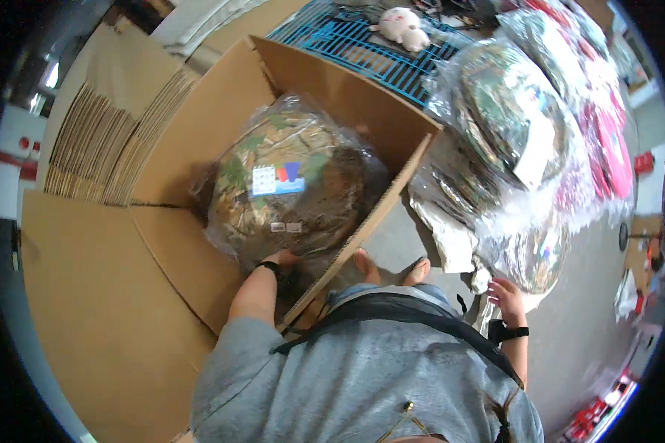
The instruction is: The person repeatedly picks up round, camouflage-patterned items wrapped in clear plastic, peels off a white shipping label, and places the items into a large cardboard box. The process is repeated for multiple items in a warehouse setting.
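A large round camouflage-patterned bundle in clear plastic point(303, 199) lies inside a big open cardboard box point(355, 85). On its top shows a label with blue and red shapes. My left hand point(281, 257) reaches into the box at the bundle's near edge, and its fingers are hidden against the plastic. Outside the box, to the right, my right hand point(505, 297) has its fingers apart and holds nothing. Nearest to it are a small white bunched thing point(480, 280) and a plastic-wrapped camouflage package point(536, 258).
Flattened cardboard sheets point(89, 148) stand stacked at the left. More plastic-wrapped camouflage packages point(513, 111) pile up on the right, beside pink ones point(609, 151). A blue wire rack point(347, 40) carries a white plush toy point(403, 28). My feet point(415, 271) are beside the box.
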Demonstrator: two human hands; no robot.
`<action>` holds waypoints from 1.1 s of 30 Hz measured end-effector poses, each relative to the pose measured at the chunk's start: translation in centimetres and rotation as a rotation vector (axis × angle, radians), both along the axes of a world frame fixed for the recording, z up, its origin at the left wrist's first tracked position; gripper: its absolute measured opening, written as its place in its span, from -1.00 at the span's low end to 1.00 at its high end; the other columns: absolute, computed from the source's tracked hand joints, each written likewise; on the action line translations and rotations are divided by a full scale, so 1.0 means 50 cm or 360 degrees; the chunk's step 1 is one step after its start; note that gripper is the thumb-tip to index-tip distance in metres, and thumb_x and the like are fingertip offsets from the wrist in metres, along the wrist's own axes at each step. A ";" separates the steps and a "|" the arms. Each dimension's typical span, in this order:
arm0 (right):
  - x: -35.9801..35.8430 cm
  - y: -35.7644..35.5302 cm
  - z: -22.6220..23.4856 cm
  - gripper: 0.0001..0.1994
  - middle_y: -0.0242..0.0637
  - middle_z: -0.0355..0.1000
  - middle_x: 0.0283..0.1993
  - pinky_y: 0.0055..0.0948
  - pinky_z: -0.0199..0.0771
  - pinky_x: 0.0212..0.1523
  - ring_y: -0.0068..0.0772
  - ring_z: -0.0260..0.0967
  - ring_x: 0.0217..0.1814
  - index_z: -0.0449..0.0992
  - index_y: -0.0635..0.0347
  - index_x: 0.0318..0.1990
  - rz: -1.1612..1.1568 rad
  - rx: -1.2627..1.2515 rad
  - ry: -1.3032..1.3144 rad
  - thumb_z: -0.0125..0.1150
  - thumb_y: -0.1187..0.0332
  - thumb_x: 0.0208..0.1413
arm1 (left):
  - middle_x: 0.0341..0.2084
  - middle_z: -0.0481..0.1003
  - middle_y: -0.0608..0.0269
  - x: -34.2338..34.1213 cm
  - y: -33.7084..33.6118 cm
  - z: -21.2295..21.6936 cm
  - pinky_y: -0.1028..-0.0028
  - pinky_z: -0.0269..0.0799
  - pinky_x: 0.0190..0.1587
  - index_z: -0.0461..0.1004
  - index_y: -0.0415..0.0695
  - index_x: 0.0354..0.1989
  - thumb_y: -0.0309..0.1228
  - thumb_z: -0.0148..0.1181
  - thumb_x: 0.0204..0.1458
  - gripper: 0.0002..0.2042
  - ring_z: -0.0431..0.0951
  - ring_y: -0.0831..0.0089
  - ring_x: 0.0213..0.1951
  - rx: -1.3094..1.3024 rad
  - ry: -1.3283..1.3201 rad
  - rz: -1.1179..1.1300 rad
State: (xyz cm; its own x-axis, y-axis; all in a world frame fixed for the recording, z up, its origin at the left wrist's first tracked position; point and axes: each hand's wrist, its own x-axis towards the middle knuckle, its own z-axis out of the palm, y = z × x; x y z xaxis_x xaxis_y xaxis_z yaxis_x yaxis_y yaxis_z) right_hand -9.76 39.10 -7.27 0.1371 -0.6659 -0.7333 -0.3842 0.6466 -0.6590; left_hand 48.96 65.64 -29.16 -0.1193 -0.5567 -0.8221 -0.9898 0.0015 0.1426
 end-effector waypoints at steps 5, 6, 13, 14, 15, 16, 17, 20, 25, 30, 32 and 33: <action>-0.066 0.056 -0.041 -0.73 -0.36 0.42 -0.28 -0.56 0.34 -0.33 -0.54 0.38 -0.30 0.37 0.25 -0.11 -0.0042 -0.0026 -0.0042 0.08 0.34 0.05 | -0.12 0.39 0.26 0.028 -0.051 0.110 0.44 0.31 -0.10 0.31 -0.05 0.02 -0.33 0.04 0.00 -0.64 0.37 0.41 -0.12 -0.0199 0.0908 0.1644; -0.091 0.060 -0.053 -0.71 -0.35 0.41 -0.26 -0.56 0.31 -0.32 -0.53 0.37 -0.29 0.37 0.27 -0.10 -0.0006 -0.0078 -0.0042 0.09 0.33 0.05 | -0.18 0.43 0.25 0.001 -0.078 0.171 0.46 0.33 -0.15 0.32 -0.08 0.01 -0.36 0.07 -0.02 -0.64 0.41 0.45 -0.18 -0.0244 0.1113 0.2136; -0.255 0.116 -0.059 -0.75 -0.39 0.39 -0.23 -0.59 0.29 -0.32 -0.57 0.34 -0.27 0.37 0.23 -0.11 0.0058 -0.0250 -0.0114 0.06 0.36 0.06 | -0.02 0.31 0.17 -0.260 -0.293 0.657 0.45 0.22 0.01 0.19 -0.17 0.08 -0.37 -0.02 0.05 -0.60 0.30 0.39 0.02 -0.1551 0.1327 0.2204; -0.291 0.134 -0.068 -0.76 -0.40 0.39 -0.25 -0.59 0.29 -0.33 -0.58 0.34 -0.28 0.38 0.22 -0.12 -0.0027 -0.0185 -0.0114 0.06 0.37 0.06 | -0.01 0.30 0.16 -0.310 -0.316 0.678 0.46 0.22 0.02 0.19 -0.18 0.08 -0.39 -0.03 0.06 -0.61 0.29 0.38 0.04 -0.1643 0.1424 0.2061; -0.332 0.156 -0.088 -0.77 -0.41 0.39 -0.28 -0.59 0.29 -0.34 -0.58 0.34 -0.29 0.38 0.22 -0.12 -0.0082 -0.0200 -0.0129 0.07 0.37 0.05 | -0.01 0.30 0.16 -0.357 -0.337 0.692 0.46 0.21 0.02 0.20 -0.19 0.08 -0.41 -0.04 0.06 -0.62 0.27 0.38 0.05 -0.1725 0.1511 0.1921; -0.372 0.176 -0.104 -0.77 -0.41 0.39 -0.30 -0.59 0.29 -0.34 -0.59 0.34 -0.30 0.38 0.22 -0.13 -0.0139 -0.0217 -0.0140 0.07 0.38 0.05 | 0.00 0.29 0.15 -0.407 -0.362 0.697 0.46 0.20 0.03 0.20 -0.20 0.07 -0.43 -0.05 0.07 -0.63 0.25 0.37 0.07 -0.1800 0.1602 0.1778; -0.405 0.193 -0.110 -0.77 -0.42 0.39 -0.31 -0.59 0.29 -0.34 -0.59 0.34 -0.31 0.38 0.21 -0.14 -0.0177 -0.0193 -0.0100 0.07 0.37 0.05 | 0.00 0.28 0.13 -0.463 -0.391 0.699 0.48 0.19 0.04 0.23 -0.23 0.04 -0.49 -0.07 0.06 -0.66 0.27 0.38 0.05 -0.1747 0.1651 0.1588; -0.488 0.231 -0.123 -0.78 -0.44 0.39 -0.34 -0.59 0.28 -0.34 -0.60 0.34 -0.32 0.38 0.21 -0.15 -0.0286 -0.0122 -0.0028 0.07 0.37 0.05 | -0.08 0.36 0.18 -0.609 -0.475 0.635 0.49 0.22 0.00 0.33 -0.23 -0.05 -0.52 -0.01 -0.01 -0.70 0.33 0.45 -0.06 -0.1390 0.1623 0.1422; -0.564 0.253 -0.125 -0.78 -0.45 0.38 -0.37 -0.62 0.25 -0.37 -0.63 0.32 -0.35 0.39 0.22 -0.16 -0.0528 -0.0082 -0.0050 0.10 0.38 0.03 | -0.17 0.43 0.33 -0.779 -0.637 0.456 0.57 0.25 -0.14 0.39 -0.14 -0.09 -0.45 0.10 -0.06 -0.70 0.37 0.57 -0.16 -0.0916 0.1563 0.1481; -0.591 0.247 -0.124 -0.78 -0.47 0.38 -0.37 -0.65 0.24 -0.39 -0.64 0.32 -0.35 0.40 0.20 -0.17 -0.0776 -0.0144 -0.0058 0.10 0.37 0.02 | -0.22 0.43 0.25 -0.897 -0.831 0.380 0.53 0.27 -0.10 0.38 -0.22 -0.08 -0.45 0.16 -0.10 -0.65 0.39 0.48 -0.19 -0.0886 0.1441 0.1474; -0.601 0.244 -0.134 -0.78 -0.47 0.38 -0.37 -0.66 0.23 -0.39 -0.65 0.31 -0.35 0.40 0.20 -0.16 -0.0877 -0.0152 -0.0072 0.10 0.37 0.02 | -0.19 0.41 0.15 -0.931 -0.909 0.374 0.49 0.29 -0.10 0.34 -0.30 -0.07 -0.46 0.22 -0.18 -0.57 0.39 0.42 -0.16 -0.0960 0.1306 0.1508; -0.601 0.233 -0.126 -0.78 -0.47 0.37 -0.38 -0.66 0.24 -0.40 -0.67 0.30 -0.37 0.40 0.20 -0.17 -0.0919 -0.0169 -0.0064 0.10 0.38 0.02 | -0.18 0.40 0.11 -0.939 -0.948 0.360 0.47 0.30 -0.12 0.32 -0.32 -0.06 -0.44 0.26 -0.21 -0.52 0.38 0.38 -0.13 -0.1016 0.1295 0.1638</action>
